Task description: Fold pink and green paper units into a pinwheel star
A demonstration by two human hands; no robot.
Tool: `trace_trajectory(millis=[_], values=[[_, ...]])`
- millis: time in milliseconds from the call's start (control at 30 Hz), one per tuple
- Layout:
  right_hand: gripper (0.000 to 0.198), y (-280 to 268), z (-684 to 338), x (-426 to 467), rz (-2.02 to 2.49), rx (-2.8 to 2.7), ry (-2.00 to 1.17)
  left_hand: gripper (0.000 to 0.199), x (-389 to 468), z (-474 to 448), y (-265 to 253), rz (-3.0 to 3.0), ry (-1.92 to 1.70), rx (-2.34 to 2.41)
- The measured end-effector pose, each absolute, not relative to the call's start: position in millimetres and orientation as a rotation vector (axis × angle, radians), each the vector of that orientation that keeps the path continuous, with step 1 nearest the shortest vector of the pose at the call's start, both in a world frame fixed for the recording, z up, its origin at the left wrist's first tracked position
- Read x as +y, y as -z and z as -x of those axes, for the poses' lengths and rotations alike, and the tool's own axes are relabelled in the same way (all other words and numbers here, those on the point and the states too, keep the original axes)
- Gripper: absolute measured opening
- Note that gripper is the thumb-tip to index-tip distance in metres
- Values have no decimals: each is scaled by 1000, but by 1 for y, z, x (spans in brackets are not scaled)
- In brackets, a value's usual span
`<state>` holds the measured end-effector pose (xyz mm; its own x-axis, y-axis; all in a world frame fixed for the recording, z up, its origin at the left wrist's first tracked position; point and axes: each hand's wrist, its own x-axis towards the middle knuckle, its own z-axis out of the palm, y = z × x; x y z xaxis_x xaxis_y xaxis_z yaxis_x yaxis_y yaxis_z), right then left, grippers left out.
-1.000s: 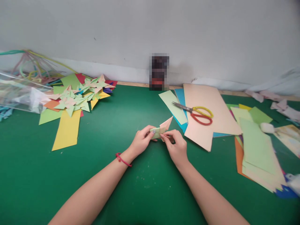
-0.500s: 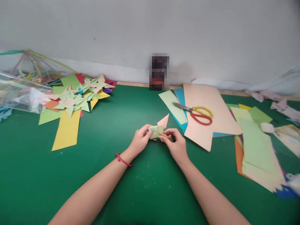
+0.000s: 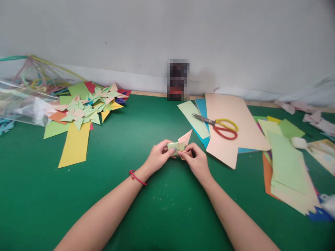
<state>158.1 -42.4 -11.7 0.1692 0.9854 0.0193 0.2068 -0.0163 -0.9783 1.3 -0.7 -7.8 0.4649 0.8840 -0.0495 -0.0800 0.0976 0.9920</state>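
Between my two hands is a small folded paper piece point(image 3: 172, 146), pale green with a pink pointed flap point(image 3: 185, 138) sticking up to the right. My left hand point(image 3: 159, 153) pinches its left side, the thumb lying across the green front. On the lower right, my right hand point(image 3: 195, 157) pinches a pink corner of the same piece between thumb and fingers. My fingertips hide part of the folds. Scissors point(image 3: 213, 122) with one yellow and one red handle lie to the right, on a large pink sheet point(image 3: 230, 111).
A pile of folded paper stars point(image 3: 78, 113) and coloured sheets lies at the back left, beside a clear plastic bag point(image 3: 26, 104). Stacked green paper strips point(image 3: 286, 162) lie at the right. A pixelated dark object point(image 3: 178, 80) stands by the wall. The table point(image 3: 91, 202) is green.
The folded paper has turned slightly, its pink point shifting a little right and down. My left thumb has slid right and lower across the green front. Both hands keep their hold.
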Motion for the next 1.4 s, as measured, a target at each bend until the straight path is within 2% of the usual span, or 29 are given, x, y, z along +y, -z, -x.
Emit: trace_trajectory(millis=[133, 500, 1167, 1400], values=[[26, 11, -158, -42, 1485, -1287, -854, 17, 2, -4, 7, -1178, -892, 828], [12, 10, -159, -42, 1387, -1286, -813, 20, 2, -2, 5, -1128, -916, 840], [19, 5, -159, -42, 1469, -1417, -874, 21, 3, -1, 3, -1225, -908, 952], [16, 9, -158, -41, 1438, -1327, -865, 24, 2, -2, 3, -1173, -926, 927]])
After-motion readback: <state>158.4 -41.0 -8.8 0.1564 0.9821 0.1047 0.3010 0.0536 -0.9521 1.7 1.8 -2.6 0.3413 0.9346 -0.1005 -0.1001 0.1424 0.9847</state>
